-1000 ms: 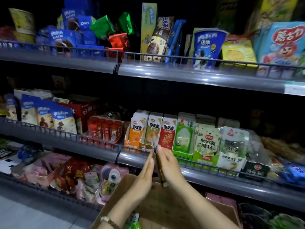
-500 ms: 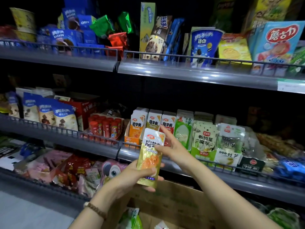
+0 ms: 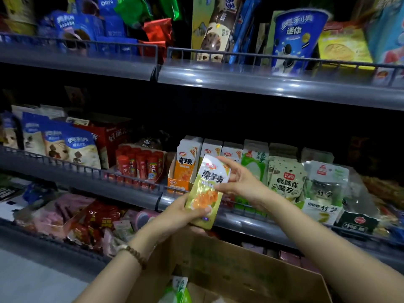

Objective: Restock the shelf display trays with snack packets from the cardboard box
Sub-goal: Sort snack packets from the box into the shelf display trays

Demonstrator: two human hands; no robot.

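Cardboard box (image 3: 240, 265): open below the shelf, green packet (image 3: 177, 290) lying inside
Yellow packet (image 3: 205, 200): upright before the middle-shelf trays (image 3: 176, 186), not yet slotted in
Left grip (image 3: 181, 215): clamped round its lower end
Right grip (image 3: 240, 184): pinching its top
Trays: look mostly full
Remaining: probably this packet, then the box's rest

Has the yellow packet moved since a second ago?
Yes: the yellow packet has risen against the orange display tray, its top now covering the packs beside it, and turned face-on.

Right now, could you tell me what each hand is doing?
Left hand: grips the yellow snack packet at its lower end.
Right hand: pinches the same packet's top.
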